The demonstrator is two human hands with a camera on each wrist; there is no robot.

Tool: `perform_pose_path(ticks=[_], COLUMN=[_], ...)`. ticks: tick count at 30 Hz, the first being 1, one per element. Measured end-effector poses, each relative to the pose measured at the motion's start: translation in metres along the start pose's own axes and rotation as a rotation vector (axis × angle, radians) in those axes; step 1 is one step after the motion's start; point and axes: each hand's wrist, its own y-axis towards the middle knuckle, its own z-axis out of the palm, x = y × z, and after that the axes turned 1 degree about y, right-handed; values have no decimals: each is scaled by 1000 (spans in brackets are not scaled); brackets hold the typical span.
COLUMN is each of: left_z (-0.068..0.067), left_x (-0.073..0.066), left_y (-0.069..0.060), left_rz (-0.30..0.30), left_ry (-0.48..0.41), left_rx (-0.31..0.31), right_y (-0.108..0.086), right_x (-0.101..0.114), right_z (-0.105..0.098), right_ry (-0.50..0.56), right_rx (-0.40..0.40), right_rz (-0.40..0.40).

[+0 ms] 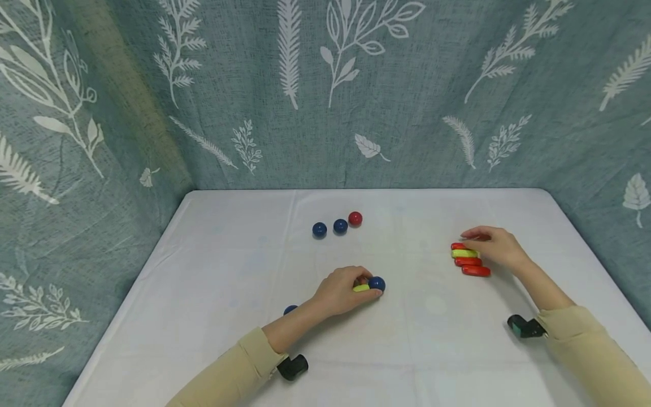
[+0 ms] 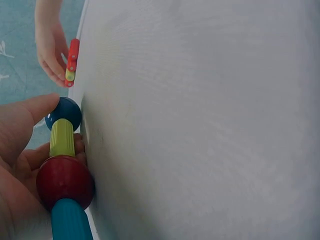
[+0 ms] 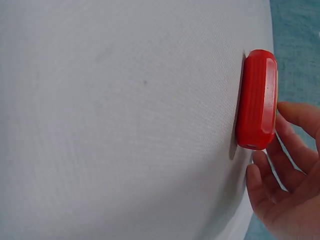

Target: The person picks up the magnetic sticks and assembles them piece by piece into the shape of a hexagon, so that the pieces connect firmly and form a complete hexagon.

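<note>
My left hand (image 1: 343, 291) grips a toy chain of balls and rods. In the left wrist view it runs from a blue ball (image 2: 65, 112) through a yellow-green ribbed rod (image 2: 62, 137) and a red ball (image 2: 65, 182) to a blue rod (image 2: 71, 220). The thumb lies against the blue ball. My right hand (image 1: 498, 249) hovers at the far end of a row of rods, thumb by the far red rod (image 1: 458, 246), fingers loosely bent. Beside that rod lie a yellow-green rod (image 1: 464, 254), a red rod (image 1: 468, 262) and the nearest red rod (image 1: 476, 271).
Toward the back of the white table (image 1: 244, 243) sit a blue ball (image 1: 319, 230), a second blue ball (image 1: 340, 226) and a red ball (image 1: 355, 219). Another blue ball (image 1: 290, 309) is partly hidden behind the left forearm. A patterned curtain (image 1: 315, 135) stands behind the table.
</note>
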Motion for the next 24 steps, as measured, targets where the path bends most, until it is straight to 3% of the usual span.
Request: perform_pose_path(ticks=[13,19,24], left_z=[1,2,3], left_x=[1,1,2], left_y=[0,0,0], left_rz=[3,0,-6], left_ry=[-13,-9,-12], left_rx=[-7,-5,-5], right_y=[5,9,9], right_x=[3,4,8], right_z=[-4,-2,7], right_ry=[-19,-37,-48], right_rx=[108,95,41], right_rz=[-9,-18,-94])
